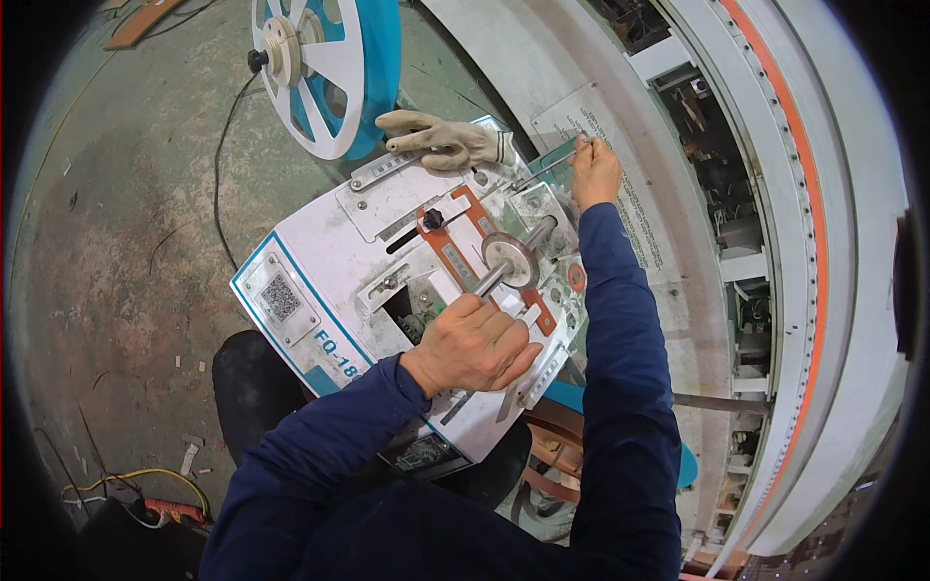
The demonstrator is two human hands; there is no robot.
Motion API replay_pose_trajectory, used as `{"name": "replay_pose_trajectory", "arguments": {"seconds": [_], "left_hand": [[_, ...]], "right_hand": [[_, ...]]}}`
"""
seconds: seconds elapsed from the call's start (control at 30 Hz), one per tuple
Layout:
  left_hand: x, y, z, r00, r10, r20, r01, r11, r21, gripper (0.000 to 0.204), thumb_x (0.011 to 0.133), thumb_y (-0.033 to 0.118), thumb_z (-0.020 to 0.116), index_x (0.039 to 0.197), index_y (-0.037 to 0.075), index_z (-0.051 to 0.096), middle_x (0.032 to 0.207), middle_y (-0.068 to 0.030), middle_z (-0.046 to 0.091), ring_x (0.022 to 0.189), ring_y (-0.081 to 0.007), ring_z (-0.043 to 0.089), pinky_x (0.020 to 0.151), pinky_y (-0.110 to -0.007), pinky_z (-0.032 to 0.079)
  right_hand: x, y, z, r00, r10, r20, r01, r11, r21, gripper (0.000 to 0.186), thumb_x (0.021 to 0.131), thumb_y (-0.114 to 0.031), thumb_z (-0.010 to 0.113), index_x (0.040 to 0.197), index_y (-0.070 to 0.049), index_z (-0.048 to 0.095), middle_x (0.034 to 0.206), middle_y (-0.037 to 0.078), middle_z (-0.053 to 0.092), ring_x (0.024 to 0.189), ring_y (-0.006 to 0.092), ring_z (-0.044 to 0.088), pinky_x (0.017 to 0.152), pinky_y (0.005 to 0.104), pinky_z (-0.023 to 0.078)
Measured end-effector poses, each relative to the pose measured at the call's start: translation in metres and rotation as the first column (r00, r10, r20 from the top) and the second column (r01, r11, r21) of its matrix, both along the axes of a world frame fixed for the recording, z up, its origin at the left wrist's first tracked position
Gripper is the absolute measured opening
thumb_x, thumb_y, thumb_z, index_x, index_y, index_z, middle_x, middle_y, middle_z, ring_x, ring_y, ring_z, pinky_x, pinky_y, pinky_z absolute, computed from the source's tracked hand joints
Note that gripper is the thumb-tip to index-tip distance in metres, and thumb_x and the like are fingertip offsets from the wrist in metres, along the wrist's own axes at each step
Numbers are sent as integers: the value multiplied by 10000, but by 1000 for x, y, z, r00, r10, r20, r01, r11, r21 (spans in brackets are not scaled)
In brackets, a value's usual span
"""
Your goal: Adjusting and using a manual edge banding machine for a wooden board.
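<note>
My left hand point(475, 349) is closed around the near end of a metal shaft point(489, 282), below a round metal disc point(511, 259) on a white machine point(320, 232) with orange plates point(452, 261) and a black knob point(431, 220). My right hand point(596, 174) grips a thin metal rod point(547, 169) at its upper end; the rod slants down to the machine's upper right part, where its far tip is too small to make out clearly. An off-white work glove point(450, 145) lies on the machine's top edge, left of the rod.
A white and teal reel point(339, 97) stands at upper left. Cables point(223, 174) and a wooden board point(136, 24) lie on the green concrete floor point(145, 271). Along the right runs a large curved machine frame point(823, 290) with an orange strip and open bays. My dark-trousered legs are below.
</note>
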State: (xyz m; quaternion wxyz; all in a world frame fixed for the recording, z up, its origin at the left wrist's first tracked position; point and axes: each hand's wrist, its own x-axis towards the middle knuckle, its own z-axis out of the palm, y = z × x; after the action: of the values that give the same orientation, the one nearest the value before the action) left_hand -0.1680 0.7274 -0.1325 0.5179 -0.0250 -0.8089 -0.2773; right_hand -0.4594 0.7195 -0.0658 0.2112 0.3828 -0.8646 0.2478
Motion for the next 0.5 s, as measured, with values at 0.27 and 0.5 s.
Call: {"name": "replay_pose_trajectory", "arguments": {"seconds": [0.27, 0.5], "left_hand": [[1, 0, 1, 1000, 4, -21, -4, 1000, -1, 172, 787, 239, 693, 741, 94, 613, 614, 2, 519, 516, -149, 490, 543, -284, 351], [1, -1, 0, 1000, -4, -17, 4, 1000, 4, 164, 789, 236, 690, 757, 94, 615, 610, 6, 503, 516, -151, 487, 542, -286, 351]], "right_hand": [[1, -6, 6, 992, 51, 114, -52, 999, 3, 236, 909, -238, 577, 824, -33, 655, 728, 150, 665, 705, 353, 638, 647, 419, 479], [-10, -1, 17, 936, 291, -197, -229, 931, 285, 383, 903, -164, 578, 1262, -42, 530, 1029, 203, 666, 924, 368, 647, 819, 406, 500]]}}
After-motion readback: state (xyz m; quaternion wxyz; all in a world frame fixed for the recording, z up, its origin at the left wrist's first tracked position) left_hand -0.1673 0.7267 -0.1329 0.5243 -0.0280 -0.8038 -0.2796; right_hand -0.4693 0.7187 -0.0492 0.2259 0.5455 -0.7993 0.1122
